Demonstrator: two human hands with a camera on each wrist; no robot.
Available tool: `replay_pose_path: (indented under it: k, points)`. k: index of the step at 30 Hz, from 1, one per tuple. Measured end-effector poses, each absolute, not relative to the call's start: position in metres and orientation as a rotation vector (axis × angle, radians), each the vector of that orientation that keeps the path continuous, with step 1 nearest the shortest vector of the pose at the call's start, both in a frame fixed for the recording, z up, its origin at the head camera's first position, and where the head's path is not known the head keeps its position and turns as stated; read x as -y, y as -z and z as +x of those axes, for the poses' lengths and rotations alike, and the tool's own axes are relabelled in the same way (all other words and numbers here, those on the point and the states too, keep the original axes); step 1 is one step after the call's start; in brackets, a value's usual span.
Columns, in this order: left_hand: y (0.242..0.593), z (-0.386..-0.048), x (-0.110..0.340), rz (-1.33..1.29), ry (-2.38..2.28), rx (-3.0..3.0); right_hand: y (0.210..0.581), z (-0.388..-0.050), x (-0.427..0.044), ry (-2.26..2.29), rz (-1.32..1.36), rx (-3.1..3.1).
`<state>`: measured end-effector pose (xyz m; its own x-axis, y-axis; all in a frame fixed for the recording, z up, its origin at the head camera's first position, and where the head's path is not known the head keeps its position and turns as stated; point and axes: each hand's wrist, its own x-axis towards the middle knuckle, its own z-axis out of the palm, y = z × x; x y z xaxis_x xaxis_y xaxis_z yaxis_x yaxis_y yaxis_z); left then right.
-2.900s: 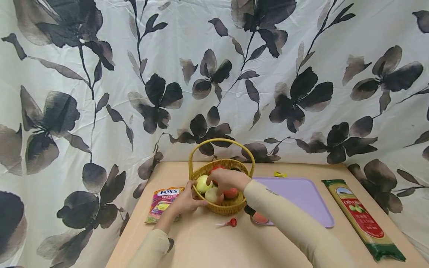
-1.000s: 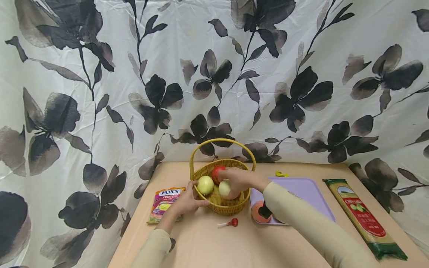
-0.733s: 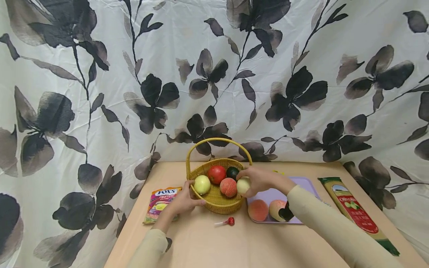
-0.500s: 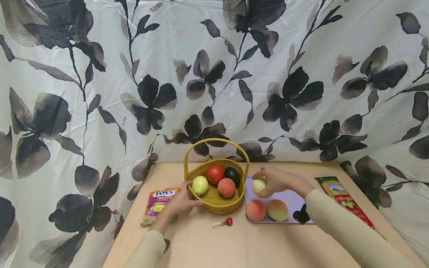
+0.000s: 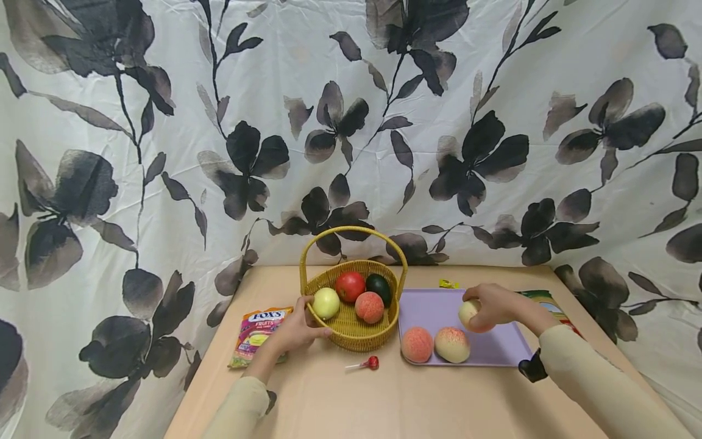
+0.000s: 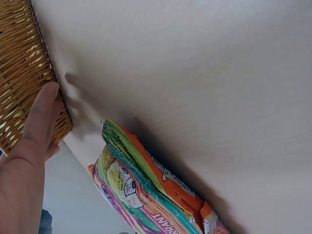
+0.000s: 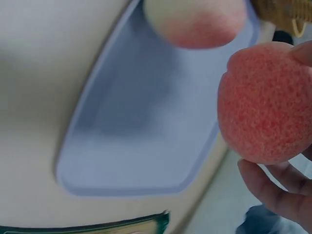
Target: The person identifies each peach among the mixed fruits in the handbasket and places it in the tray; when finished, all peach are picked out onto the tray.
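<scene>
My right hand (image 5: 496,306) pinches a peach (image 5: 470,314), pale on one side, above the lilac tray (image 5: 430,299); the right wrist view shows the red side of this peach (image 7: 268,105) between thumb and fingers. Two other peaches, one pink (image 5: 417,344) and one pale with a red blush (image 5: 452,344), lie on the tray's front left. My left hand (image 5: 298,329) rests against the left side of the yellow wicker basket (image 5: 359,342), its fingers fairly straight along the wall in the left wrist view. Inside the basket are a pale green fruit (image 5: 326,303), a red fruit (image 5: 350,286), a dark green fruit (image 5: 378,289) and a pink peach (image 5: 370,307).
A candy bag (image 5: 258,334) lies left of the basket. A red lollipop (image 5: 373,363) is in front of it. Behind the tray sits a small yellow wrapped candy (image 5: 448,283). At the right, my arm partly covers a green and gold package (image 5: 540,297). A floral cloth hangs behind the table.
My right hand has carried the peach out of the basket and rightward over the tray, uncovering the basket's fruit and the tray's two peaches. My left hand has stayed at the basket.
</scene>
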<state>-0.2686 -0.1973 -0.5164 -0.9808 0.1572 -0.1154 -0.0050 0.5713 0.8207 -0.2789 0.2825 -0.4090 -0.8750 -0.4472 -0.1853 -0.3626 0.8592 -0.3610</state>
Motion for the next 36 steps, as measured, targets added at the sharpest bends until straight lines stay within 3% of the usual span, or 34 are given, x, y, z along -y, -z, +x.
replay_pose_path:
  k: [21,26,36]
  points:
    - [0.515,-0.269,0.198,0.15,-1.419,-2.589,0.449,-0.269,-0.295,0.428,-0.342,-2.581]
    - [0.516,-0.27,0.199,0.15,-1.39,-2.614,0.45,-0.265,-0.293,0.451,-0.22,-2.547]
    - [0.518,-0.271,0.198,0.154,-1.379,-2.623,0.446,-0.264,-0.286,0.438,-0.237,-2.549]
